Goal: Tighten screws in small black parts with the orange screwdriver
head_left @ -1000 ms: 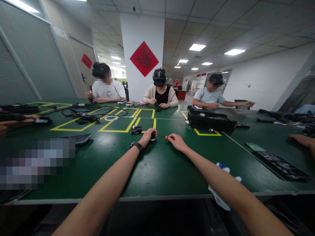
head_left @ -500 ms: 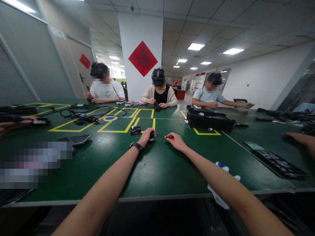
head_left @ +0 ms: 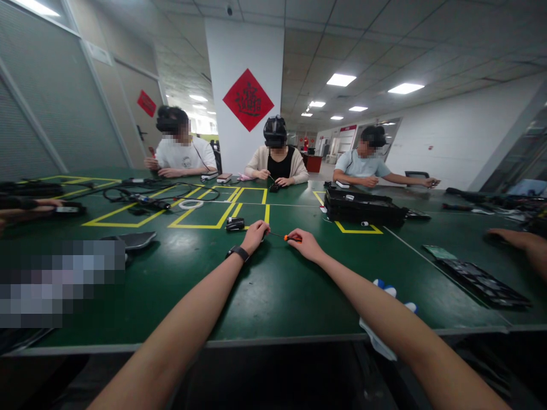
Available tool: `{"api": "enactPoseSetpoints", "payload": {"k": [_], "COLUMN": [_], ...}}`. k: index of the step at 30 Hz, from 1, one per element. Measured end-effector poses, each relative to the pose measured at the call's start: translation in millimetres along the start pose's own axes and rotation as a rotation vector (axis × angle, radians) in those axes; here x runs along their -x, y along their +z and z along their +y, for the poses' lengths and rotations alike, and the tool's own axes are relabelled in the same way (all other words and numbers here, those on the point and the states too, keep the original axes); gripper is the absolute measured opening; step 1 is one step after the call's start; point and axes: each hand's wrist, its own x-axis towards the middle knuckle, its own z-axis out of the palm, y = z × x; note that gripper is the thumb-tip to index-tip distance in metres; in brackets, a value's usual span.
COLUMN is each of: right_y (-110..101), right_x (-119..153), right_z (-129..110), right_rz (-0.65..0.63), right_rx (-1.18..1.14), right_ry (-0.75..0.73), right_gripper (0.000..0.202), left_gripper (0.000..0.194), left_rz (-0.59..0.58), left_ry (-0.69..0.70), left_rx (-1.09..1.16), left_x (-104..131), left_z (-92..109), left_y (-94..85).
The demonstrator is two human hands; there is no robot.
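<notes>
My right hand (head_left: pixel 302 240) is closed round the orange and black handle of a screwdriver (head_left: pixel 293 238). Its thin shaft points left to the fingertips of my left hand (head_left: pixel 256 233). Those fingers are curled round a small black part, now almost wholly covered by the hand; whether the screwdriver's tip touches it I cannot tell. Just left of my left hand, a black cylindrical piece (head_left: pixel 235 224) lies on the green table (head_left: pixel 273 296). A dark watch (head_left: pixel 238 253) is on my left wrist.
A long black housing (head_left: pixel 365 208) stands at the back right. Further right lies a flat black panel (head_left: pixel 478 276). White and blue gloves (head_left: pixel 380 333) lie beneath my right forearm. Cables (head_left: pixel 149 199) and a white ring (head_left: pixel 191 204) are at the left. Several people sit around the table.
My left hand has turned slightly over the small black part, whose white end showed below the fingers before. The screwdriver stays nearly in place; the view has shifted slightly.
</notes>
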Motion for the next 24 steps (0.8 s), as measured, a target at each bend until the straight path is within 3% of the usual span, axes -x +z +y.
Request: {"api": "enactPoseSetpoints", "payload": {"k": [17, 24], "right_y": [-1.5, -0.7], "right_x": [0.7, 0.0], "right_z": [-2.1, -0.9], "right_rz": [-0.015, -0.018], "right_rx": [-0.01, -0.017], "right_ry": [0.005, -0.001], "right_gripper": [0.017, 0.019], "left_gripper": [0.023, 0.027], "left_rz": [0.013, 0.049], "left_ry": [-0.082, -0.081], "left_rx": [0.182, 0.029], "left_x": [1.2, 2.1], "left_z": [3.4, -0.9], "left_y": [0.2, 0.8]}}
